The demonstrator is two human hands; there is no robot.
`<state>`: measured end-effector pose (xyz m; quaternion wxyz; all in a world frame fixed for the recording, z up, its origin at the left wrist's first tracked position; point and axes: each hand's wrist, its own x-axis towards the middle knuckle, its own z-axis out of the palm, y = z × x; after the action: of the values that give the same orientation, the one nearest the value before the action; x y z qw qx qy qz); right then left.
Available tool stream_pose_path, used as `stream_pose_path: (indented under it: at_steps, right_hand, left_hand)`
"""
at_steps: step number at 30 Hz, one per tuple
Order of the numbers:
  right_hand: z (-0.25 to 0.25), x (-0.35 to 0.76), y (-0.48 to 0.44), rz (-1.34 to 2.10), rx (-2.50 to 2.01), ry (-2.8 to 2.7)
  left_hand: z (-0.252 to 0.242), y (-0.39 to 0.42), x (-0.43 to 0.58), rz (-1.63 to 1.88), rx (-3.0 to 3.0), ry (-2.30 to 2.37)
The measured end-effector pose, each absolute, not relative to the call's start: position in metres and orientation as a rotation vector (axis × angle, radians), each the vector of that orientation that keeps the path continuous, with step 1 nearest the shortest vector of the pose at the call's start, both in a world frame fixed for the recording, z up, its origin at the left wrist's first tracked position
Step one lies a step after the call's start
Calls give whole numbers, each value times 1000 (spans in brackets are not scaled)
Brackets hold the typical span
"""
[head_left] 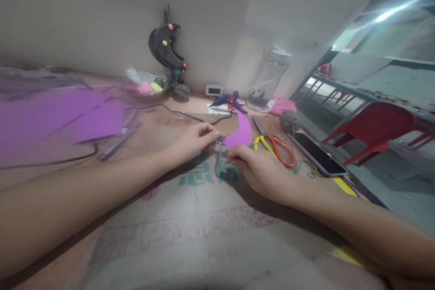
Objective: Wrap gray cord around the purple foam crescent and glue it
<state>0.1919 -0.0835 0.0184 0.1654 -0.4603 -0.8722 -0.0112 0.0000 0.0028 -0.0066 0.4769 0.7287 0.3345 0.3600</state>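
Observation:
A purple paper crescent (242, 131) is held over the table, its lower left tip partly covered with grey. My left hand (200, 140) pinches it at that tip. My right hand (254, 167) is closed just below the crescent's lower curve, fingers curled on a grey strand of yarn (217, 165) that loops down between the hands; the exact grip is blurred. To the right of the crescent lie scissors (277, 145) with orange and yellow handles. A ball of grey yarn (291, 122) sits behind them.
Behind stand a blue glue gun (228, 99), a small digital clock (214, 89) and a clear bottle (268, 77). A dark crescent ornament (163, 45) hangs on the wall. Purple sheets (98, 122) and a cutter knife (117, 145) are left; a phone (319, 154) right.

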Motion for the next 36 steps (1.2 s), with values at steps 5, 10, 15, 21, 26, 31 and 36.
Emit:
stream_pose_path:
  at_steps: [5, 10, 15, 21, 26, 31, 36]
  right_hand:
    - [46, 191, -92, -6, -1260, -2451]
    - [62, 203, -86, -41, -1236, -2411]
    - [66, 213, -78, -83, -1187, -2386]
    - [77, 217, -76, -201, -1256, -2478]
    - [90, 231, -74, -288, -1558, -2578]
    - [114, 254, -77, -275, -1643, -2459]
    - [138, 277, -77, 92, -1512, -2215]
  left_hand:
    - [-8, -3, -1, 741, 1959, 827]
    - [-6, -6, -2, 599, 1969, 790]
    - [-4, -8, -1, 585, 1991, 703]
    - [-5, -7, -1, 600, 2013, 677]
    - [-4, -7, -2, 624, 2086, 717]
    - [-4, -7, -2, 622, 2120, 739]
    - [-5, -7, -1, 598, 2130, 714]
